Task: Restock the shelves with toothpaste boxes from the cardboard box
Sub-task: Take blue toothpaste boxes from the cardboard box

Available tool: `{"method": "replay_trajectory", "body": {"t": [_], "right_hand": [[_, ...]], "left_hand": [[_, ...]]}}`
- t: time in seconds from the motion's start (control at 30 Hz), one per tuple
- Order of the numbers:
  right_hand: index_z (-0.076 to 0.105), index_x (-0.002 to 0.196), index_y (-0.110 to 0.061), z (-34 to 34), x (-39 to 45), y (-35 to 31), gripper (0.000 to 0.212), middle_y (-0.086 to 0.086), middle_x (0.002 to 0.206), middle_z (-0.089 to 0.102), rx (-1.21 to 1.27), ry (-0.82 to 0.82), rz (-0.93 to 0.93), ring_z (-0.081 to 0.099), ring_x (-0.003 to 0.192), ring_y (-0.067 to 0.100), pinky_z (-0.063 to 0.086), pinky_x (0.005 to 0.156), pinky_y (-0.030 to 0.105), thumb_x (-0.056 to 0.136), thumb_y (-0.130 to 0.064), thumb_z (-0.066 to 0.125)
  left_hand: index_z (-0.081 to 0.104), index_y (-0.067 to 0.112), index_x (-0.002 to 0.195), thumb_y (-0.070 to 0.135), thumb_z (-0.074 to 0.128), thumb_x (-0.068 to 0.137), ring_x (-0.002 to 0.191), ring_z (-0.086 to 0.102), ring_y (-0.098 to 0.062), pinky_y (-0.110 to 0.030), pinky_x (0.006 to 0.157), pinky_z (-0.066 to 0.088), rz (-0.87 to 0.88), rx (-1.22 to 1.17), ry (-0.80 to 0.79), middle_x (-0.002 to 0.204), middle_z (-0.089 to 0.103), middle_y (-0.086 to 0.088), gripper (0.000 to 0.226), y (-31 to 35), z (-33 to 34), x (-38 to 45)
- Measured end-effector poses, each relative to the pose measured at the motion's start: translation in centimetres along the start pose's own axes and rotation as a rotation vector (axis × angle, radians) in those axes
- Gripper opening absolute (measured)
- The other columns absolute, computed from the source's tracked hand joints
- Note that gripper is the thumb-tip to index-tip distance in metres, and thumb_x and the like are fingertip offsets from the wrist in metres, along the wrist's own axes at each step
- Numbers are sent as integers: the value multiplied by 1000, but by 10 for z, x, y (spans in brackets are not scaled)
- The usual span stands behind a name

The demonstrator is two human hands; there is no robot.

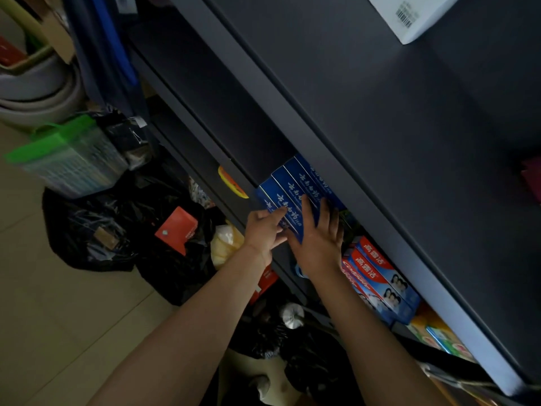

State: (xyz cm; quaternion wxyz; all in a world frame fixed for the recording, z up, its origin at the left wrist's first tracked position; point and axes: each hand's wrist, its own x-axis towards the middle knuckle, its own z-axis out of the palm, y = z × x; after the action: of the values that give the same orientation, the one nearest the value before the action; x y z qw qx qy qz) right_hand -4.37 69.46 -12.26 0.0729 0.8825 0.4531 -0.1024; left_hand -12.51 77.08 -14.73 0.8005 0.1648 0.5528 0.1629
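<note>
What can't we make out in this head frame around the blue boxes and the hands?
- Blue toothpaste boxes, head view: near ends covered by left hand and right hand; far ends hidden under the shelf above.
- Cardboard box: not identifiable.
- Green-lidded container: motion-blurred, contents unreadable.
</note>
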Motion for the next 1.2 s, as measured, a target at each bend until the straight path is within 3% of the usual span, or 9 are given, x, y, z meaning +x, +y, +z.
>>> {"method": "replay_trajectory", "body": {"t": [0.2,0.33,0.43,0.57,0.73,0.87,0.97,1.07,1.2], "right_hand": [[6,158,-28,-4,0,5,89,16,162,8,-4,-33,-5,10,148,40,20,115,59,91,-45,62],[-4,158,-28,-4,0,10,96,14,163,-2,0,-81,32,3,149,38,17,116,59,89,-33,64],[-4,157,-28,-4,2,13,98,14,164,-1,-5,-81,29,4,149,38,19,116,60,88,-28,65],[0,158,-27,-4,3,17,95,14,164,2,7,-62,7,5,149,37,19,116,60,89,-25,64],[27,154,-14,-1,-19,15,82,19,157,26,67,101,-56,25,144,40,28,111,60,83,-16,67],[60,124,-8,9,-64,17,40,16,118,62,165,346,-212,63,102,32,52,79,40,86,-17,53],[68,94,-11,22,-105,28,29,7,78,66,356,165,-212,64,64,26,47,53,28,90,-26,43],[67,100,-14,37,-147,50,19,10,91,70,457,-187,-88,66,84,30,54,70,38,93,-24,53],[68,101,-11,49,-217,91,20,13,97,71,543,-241,-22,65,92,31,52,77,39,95,-23,54]], "left_hand": [[56,-3,113,25,73,90,101,67,-27,-44,82,61,6,-20,-10,116,67,-20,40,3,6,2],[55,6,88,20,69,93,66,64,-22,-34,67,60,33,-27,3,82,67,-15,21,9,19,-6],[45,12,71,19,66,95,65,59,-19,-32,67,59,38,-19,38,70,59,-8,32,11,24,-8],[45,13,69,20,66,95,64,57,-13,-30,68,59,54,-13,36,71,56,-6,34,7,26,-6],[47,14,89,22,58,98,83,60,-20,-33,81,58,57,-34,16,87,57,-6,16,-3,20,-13],[50,11,95,15,45,102,69,55,-17,-31,69,54,79,151,22,82,54,-6,10,-27,6,-24],[55,7,104,15,45,100,65,55,-18,-31,68,51,58,374,22,78,57,-6,13,-54,-8,-39],[55,9,99,13,48,98,69,56,-21,-28,64,47,32,614,-34,84,59,-12,8,-86,-15,-62],[56,17,80,15,51,98,65,56,-18,-28,59,46,85,928,-109,77,60,-5,18,-144,-20,-110]]}}
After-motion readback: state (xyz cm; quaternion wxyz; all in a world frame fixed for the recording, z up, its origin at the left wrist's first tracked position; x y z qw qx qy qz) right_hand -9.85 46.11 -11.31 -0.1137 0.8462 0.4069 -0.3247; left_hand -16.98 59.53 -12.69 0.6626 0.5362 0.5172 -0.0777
